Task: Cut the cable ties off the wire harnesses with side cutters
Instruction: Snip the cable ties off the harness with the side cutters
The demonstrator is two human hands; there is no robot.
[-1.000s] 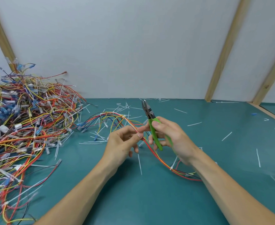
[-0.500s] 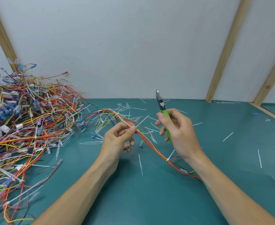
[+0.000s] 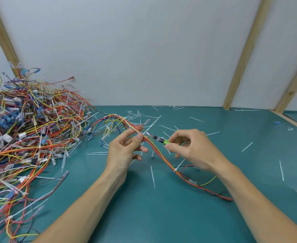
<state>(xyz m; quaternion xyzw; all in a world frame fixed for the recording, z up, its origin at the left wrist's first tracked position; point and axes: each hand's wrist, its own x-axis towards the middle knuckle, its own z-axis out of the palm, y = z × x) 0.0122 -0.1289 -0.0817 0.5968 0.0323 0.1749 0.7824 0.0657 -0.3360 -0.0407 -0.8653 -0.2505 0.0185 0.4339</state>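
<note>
Green-handled side cutters (image 3: 159, 139) gripped in right hand (image 3: 193, 151), fingers curled round the handles, nose aimed left at the wire harness (image 3: 154, 148); blades open or closed, impossible to tell. Harness pinched between thumb and fingers of left hand (image 3: 125, 151), lifted off the teal mat (image 3: 161, 216), probably to give the blades room under a tie. 1 white cable tie (image 3: 175, 170) still on the bundle, below the right hand. Pile of harnesses (image 3: 26, 137) crowding the left edge; cut tie scraps (image 3: 152, 177) scattered about; open mat to the right and front.
</note>
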